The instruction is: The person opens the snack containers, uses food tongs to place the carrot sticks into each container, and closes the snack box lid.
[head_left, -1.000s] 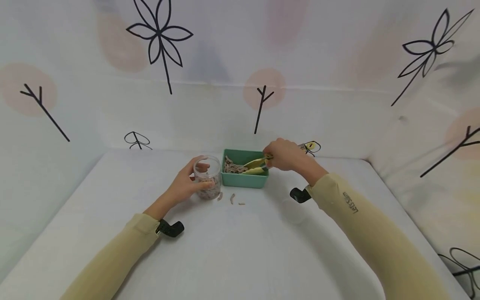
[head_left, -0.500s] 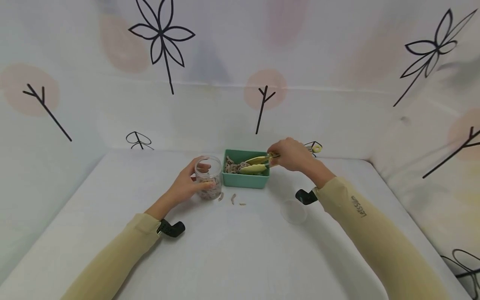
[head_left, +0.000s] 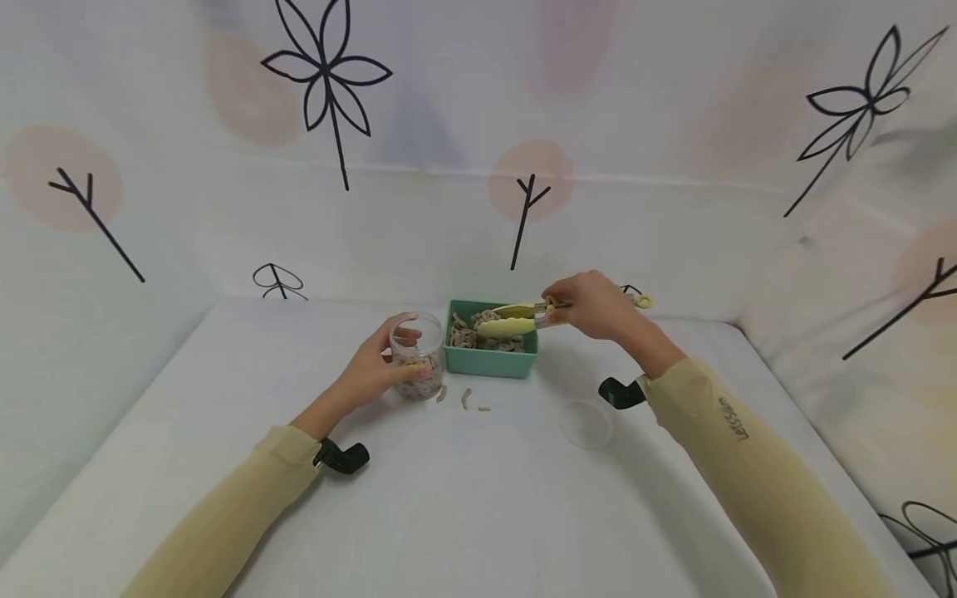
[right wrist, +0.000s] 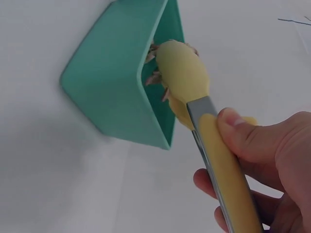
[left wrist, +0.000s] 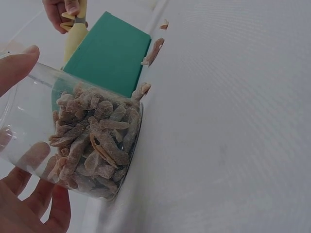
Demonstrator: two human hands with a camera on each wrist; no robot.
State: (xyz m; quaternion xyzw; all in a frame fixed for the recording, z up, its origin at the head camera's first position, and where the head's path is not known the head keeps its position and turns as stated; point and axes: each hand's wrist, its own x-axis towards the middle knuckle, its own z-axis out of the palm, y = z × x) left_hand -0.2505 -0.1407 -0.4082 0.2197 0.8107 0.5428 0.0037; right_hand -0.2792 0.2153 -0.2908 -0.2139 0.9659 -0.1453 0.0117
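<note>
- While the left hand [head_left: 374, 363] grips the clear jar [head_left: 430, 347], thumb in front, fingers round the far side, the right hand [head_left: 596, 307] grasps the yellow-and-metal tongs [right wrist: 224, 167].
- Step in hand, my read: picking up brown pieces with the tongs at the box.
- Tong heads at the mouth of the green box [head_left: 489, 364], pieces poking out around them; can't tell how firmly any are pinched.
- To do it well: squeeze evenly, small bites; strays at the edges could drop off. Best to let loose ones fall over the box before clearing its rim.
- Jar: upright on the table [head_left: 449, 507], no lid on, just left of the box; touching or not, can't tell. Steady hold useful, since a knock from the tongs could tip it.
- Jar contents: brown pieces [left wrist: 92, 141] packed in the lower part, free room above.
- Box contents: more brown pieces [head_left: 461, 334], left side plus some by the near wall.
- Strays: three small pieces [head_left: 467, 399] lying in front of jar and box.
- Clear round disc [head_left: 586, 424], maybe the lid: flat on the table, apart from both containers.
</note>
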